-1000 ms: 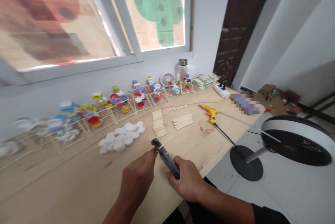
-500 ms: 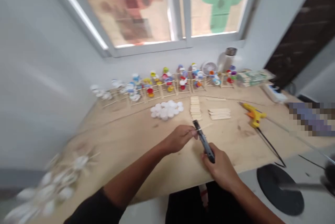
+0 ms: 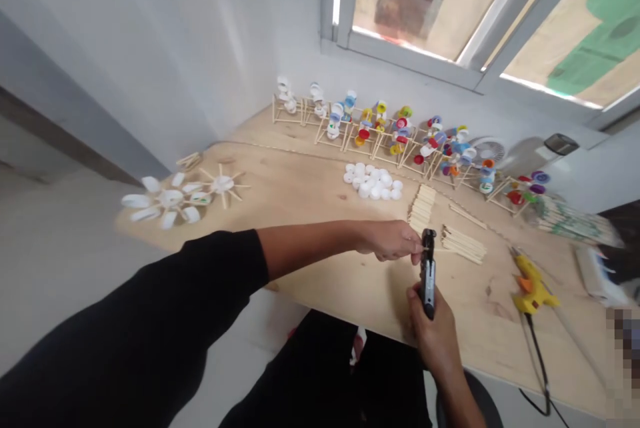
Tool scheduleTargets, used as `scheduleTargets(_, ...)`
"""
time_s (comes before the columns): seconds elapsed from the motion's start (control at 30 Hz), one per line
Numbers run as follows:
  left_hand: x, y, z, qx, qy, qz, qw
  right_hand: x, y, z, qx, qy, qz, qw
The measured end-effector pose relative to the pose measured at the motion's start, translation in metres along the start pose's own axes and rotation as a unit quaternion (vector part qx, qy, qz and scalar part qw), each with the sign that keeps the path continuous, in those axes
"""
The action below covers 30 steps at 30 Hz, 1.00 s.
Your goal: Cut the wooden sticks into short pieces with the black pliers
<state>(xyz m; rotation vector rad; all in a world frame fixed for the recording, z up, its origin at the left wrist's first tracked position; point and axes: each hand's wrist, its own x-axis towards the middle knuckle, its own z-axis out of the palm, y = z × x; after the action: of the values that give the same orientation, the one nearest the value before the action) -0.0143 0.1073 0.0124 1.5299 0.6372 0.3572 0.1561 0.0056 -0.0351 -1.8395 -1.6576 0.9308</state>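
My right hand (image 3: 435, 338) is shut around the grip of a black hand cutter (image 3: 428, 275), which stands nearly upright over the plywood tabletop (image 3: 305, 198). My left hand (image 3: 390, 241) reaches across from the left and pinches a short wooden craft stick (image 3: 430, 249) at the cutter's jaws. Most of that stick is hidden by the fingers and the tool. Just beyond the hands lie a stack of craft sticks (image 3: 421, 208) and a second pile (image 3: 463, 245). White bottle caps (image 3: 371, 181) sit in a cluster further back.
A yellow glue gun (image 3: 533, 288) lies at the right, its black cord running off the table edge. Stick frames with colored caps (image 3: 400, 141) line the wall. A white-cap wheel (image 3: 170, 200) sits at the left end. A bundle of sticks (image 3: 570, 223) lies far right.
The view has swung left and tilted, bringing the white-cap wheel into sight. The cutter now stands more upright, and my left hand still holds the stick at its jaws.
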Motion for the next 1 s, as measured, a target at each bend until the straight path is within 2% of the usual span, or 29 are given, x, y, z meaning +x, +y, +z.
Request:
scheduleTargets(0.07, -0.001, 0.000, 0.007, 0.174, 0.092, 0.058, 0.979, 0.002, -0.003, 0.002, -0.009, 0.026, -0.012, 1.000)
scheduleTargets(0.13, -0.003, -0.002, 0.014, 0.337, 0.170, 0.074, 0.923, 0.004, -0.005, 0.003, -0.013, 0.038, -0.014, 0.999)
scheduleTargets(0.2, -0.006, -0.006, 0.022, 0.448, 0.229, 0.060, 0.862, 0.005, -0.005, 0.004, -0.009, 0.041, -0.013, 0.999)
scheduleTargets(0.37, -0.006, -0.020, 0.032, 0.591, 0.283, 0.107, 0.748, 0.005, -0.003, 0.005, 0.012, 0.039, -0.015, 0.999)
scheduleTargets(0.43, -0.005, -0.024, 0.032, 0.621, 0.281, 0.127, 0.721, 0.005, -0.002, 0.006, 0.019, 0.040, -0.014, 0.999)
scheduleTargets(0.47, -0.004, -0.025, 0.031, 0.625, 0.276, 0.130, 0.719, 0.005, -0.001, 0.006, 0.023, 0.037, -0.011, 0.999)
scheduleTargets(0.53, -0.002, -0.026, 0.030, 0.613, 0.263, 0.122, 0.735, 0.004, 0.000, 0.006, 0.032, 0.028, -0.002, 0.999)
scheduleTargets(0.6, -0.002, -0.024, 0.028, 0.581, 0.249, 0.104, 0.768, 0.004, 0.000, 0.005, 0.040, 0.020, 0.000, 0.999)
scheduleTargets(0.7, -0.002, -0.016, 0.023, 0.487, 0.218, 0.084, 0.842, 0.004, -0.002, 0.003, 0.045, 0.016, -0.008, 0.999)
scheduleTargets(0.8, -0.001, -0.006, 0.014, 0.335, 0.164, 0.086, 0.924, 0.003, -0.005, 0.000, 0.043, 0.003, -0.007, 0.999)
scheduleTargets(0.87, 0.001, -0.001, 0.008, 0.227, 0.122, 0.067, 0.964, 0.003, -0.006, -0.001, 0.043, -0.009, -0.003, 0.999)
scheduleTargets(0.93, 0.003, 0.001, 0.003, 0.130, 0.082, 0.010, 0.988, 0.004, -0.006, -0.001, 0.041, -0.015, -0.003, 0.999)
scheduleTargets(1.0, 0.005, 0.000, -0.002, 0.060, 0.049, -0.044, 0.996, 0.006, -0.005, -0.001, 0.034, -0.011, -0.005, 0.999)
